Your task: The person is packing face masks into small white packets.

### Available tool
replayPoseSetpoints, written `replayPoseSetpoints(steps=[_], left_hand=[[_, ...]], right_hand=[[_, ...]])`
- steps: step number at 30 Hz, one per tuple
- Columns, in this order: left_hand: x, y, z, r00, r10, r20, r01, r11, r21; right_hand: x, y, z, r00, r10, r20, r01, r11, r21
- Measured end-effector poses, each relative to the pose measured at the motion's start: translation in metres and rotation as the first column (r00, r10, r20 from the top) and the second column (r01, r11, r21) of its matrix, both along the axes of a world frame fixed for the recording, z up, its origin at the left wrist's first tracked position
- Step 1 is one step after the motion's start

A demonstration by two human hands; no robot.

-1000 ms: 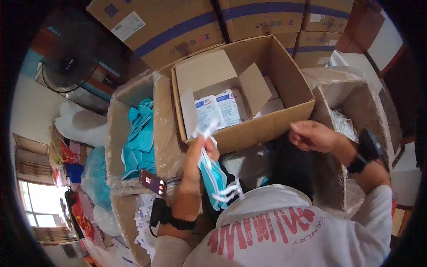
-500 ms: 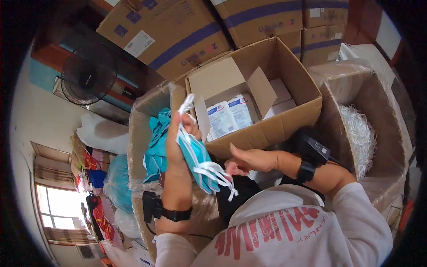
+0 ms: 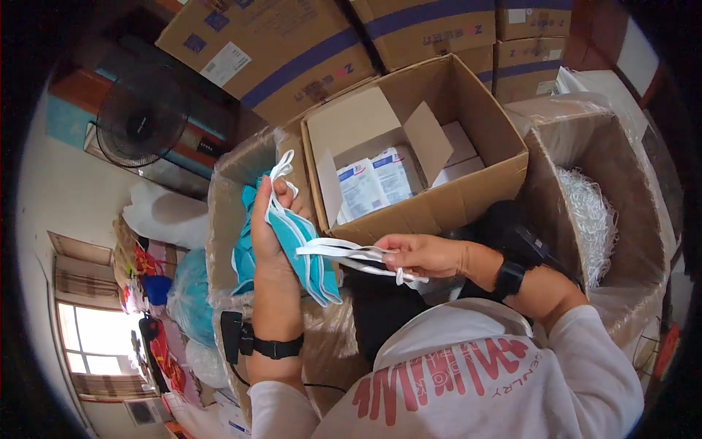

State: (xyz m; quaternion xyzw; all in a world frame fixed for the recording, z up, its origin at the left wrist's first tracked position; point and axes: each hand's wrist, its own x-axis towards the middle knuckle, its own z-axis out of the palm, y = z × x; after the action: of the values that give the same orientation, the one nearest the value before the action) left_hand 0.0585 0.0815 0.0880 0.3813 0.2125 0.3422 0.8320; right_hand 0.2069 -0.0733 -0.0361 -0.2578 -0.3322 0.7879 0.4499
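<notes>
My left hand [image 3: 268, 228] is closed around a small stack of teal face masks [image 3: 311, 267] with white edging, held up in front of me. White strap loops stick out above the fingers of that hand. From the lower side of the stack, more white straps [image 3: 340, 250] stretch to the right. My right hand [image 3: 424, 253] pinches these between thumb and fingers, and their ends poke out below it. Behind my left hand, loose teal masks [image 3: 244, 257] lie in a plastic-lined carton [image 3: 228, 186].
Ahead stands an open cardboard box [image 3: 409, 225] containing a smaller open carton [image 3: 355, 121] with white printed packets [image 3: 374, 183]. On the right, a plastic-lined carton [image 3: 567, 135] holds white straps [image 3: 591, 227]. Sealed cartons [image 3: 274, 44] are stacked behind; a fan [image 3: 140, 121] stands far left.
My right hand has gone from loosely open near the straps to pinching them and drawing them out to the right. My left hand has shifted slightly left with the masks.
</notes>
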Motion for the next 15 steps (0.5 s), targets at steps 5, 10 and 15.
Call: replayPoseSetpoints(steps=[5, 10, 15], left_hand=[[-0.005, -0.004, 0.007, 0.994, 0.104, -0.044, -0.105, 0.994, -0.015], [-0.016, 0.001, 0.007, 0.98, 0.187, -0.074, -0.191, 0.98, -0.058], [-0.042, 0.027, -0.005, 0.956, 0.278, -0.093, -0.277, 0.961, 0.024]], right_hand=[[0.003, -0.001, 0.006, 0.934, 0.32, 0.158, -0.331, 0.943, 0.043], [-0.001, -0.005, -0.004, 0.963, 0.22, 0.155, -0.231, 0.971, 0.062], [0.002, -0.013, -0.001, 0.99, 0.122, -0.067, -0.129, 0.986, -0.104]])
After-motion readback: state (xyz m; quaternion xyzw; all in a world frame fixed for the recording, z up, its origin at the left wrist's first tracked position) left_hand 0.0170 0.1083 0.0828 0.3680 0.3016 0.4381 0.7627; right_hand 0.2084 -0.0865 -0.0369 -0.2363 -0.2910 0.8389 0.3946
